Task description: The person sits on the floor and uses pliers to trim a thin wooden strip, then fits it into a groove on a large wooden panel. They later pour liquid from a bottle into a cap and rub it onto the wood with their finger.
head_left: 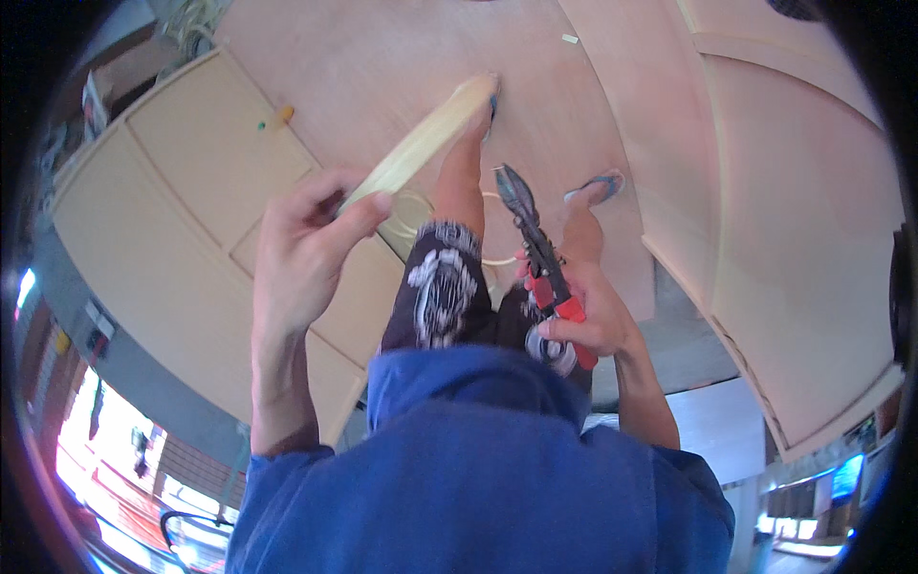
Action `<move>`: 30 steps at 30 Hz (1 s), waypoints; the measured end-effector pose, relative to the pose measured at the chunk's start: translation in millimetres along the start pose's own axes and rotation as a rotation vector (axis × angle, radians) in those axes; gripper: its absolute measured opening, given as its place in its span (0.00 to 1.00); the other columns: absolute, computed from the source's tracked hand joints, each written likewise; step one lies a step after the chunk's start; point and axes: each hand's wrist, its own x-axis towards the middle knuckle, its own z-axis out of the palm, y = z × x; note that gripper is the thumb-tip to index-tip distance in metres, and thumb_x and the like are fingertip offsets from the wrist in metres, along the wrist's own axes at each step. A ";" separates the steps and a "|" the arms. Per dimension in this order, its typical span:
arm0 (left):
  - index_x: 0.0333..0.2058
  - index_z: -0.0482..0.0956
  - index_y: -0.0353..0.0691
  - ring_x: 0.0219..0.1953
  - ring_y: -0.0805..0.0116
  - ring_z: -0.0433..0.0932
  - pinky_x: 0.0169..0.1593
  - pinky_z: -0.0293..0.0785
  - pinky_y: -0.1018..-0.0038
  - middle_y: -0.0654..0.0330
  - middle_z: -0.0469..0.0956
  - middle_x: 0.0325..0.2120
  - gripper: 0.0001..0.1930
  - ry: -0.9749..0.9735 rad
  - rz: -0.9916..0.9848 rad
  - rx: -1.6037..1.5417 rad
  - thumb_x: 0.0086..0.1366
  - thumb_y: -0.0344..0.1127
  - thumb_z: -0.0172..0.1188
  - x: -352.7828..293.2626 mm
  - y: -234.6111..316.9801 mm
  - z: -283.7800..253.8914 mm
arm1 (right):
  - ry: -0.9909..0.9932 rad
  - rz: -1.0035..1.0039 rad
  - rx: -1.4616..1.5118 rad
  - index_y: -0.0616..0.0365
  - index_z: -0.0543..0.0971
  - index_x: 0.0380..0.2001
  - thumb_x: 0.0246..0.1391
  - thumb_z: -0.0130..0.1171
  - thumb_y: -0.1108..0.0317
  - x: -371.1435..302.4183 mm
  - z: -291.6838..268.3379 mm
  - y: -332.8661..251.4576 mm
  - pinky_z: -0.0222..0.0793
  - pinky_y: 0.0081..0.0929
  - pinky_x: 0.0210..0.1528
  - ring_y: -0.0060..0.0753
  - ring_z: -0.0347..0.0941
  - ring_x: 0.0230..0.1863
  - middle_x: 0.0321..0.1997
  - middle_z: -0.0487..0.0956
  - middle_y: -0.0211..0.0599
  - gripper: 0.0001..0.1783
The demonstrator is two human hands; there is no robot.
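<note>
My left hand (311, 234) is closed, pinching one end of a flat pale-yellow strip (416, 143) between thumb and fingers. The strip points up and to the right, its far end blurred in front of my foot. My right hand (593, 311) is wrapped round the red handles of a pair of pliers (534, 230). Their dark jaws point up and slightly left, and their tips look closed. Just below that thumb shows a round silvery thing (552, 352), partly hidden, whose kind I cannot make out. Strip and pliers are apart.
Pale round hoops (409, 212) lie near my legs. A cream panel (172, 182) is at the left, with a small orange-yellow object (286, 113) by its edge. Another large curved panel (794, 230) takes up the right. My sandalled feet rest on a pinkish board (545, 105).
</note>
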 end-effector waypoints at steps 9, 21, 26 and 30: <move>0.45 0.86 0.28 0.34 0.82 0.79 0.37 0.73 0.82 0.63 0.86 0.31 0.10 -0.019 0.192 -0.321 0.68 0.27 0.67 -172.8 42.3 -10.5 | -0.131 -0.024 -0.556 0.65 0.77 0.58 0.33 0.70 0.64 -108.4 107.2 -136.7 0.74 0.36 0.56 0.43 0.79 0.55 0.62 0.79 0.49 0.42; 0.39 0.85 0.29 0.32 0.82 0.76 0.36 0.71 0.80 0.63 0.82 0.26 0.08 0.162 0.441 -0.292 0.65 0.29 0.67 -240.8 31.4 26.5 | -0.154 -0.186 -0.677 0.68 0.77 0.57 0.33 0.69 0.62 -170.8 125.2 -145.0 0.75 0.37 0.58 0.47 0.80 0.54 0.61 0.79 0.51 0.42; 0.37 0.85 0.29 0.30 0.82 0.75 0.35 0.71 0.79 0.62 0.81 0.23 0.08 0.243 0.551 -0.195 0.63 0.29 0.67 -254.7 31.0 35.2 | -0.149 -0.192 -0.680 0.66 0.78 0.53 0.34 0.69 0.63 -183.3 136.9 -146.0 0.74 0.39 0.59 0.50 0.80 0.56 0.62 0.79 0.52 0.37; 0.37 0.85 0.30 0.29 0.83 0.74 0.35 0.71 0.78 0.63 0.80 0.23 0.07 0.232 0.573 -0.157 0.63 0.28 0.67 -262.9 31.8 33.7 | -0.128 -0.237 -0.673 0.65 0.78 0.50 0.34 0.70 0.63 -183.2 143.3 -142.3 0.75 0.39 0.58 0.50 0.80 0.56 0.63 0.79 0.53 0.34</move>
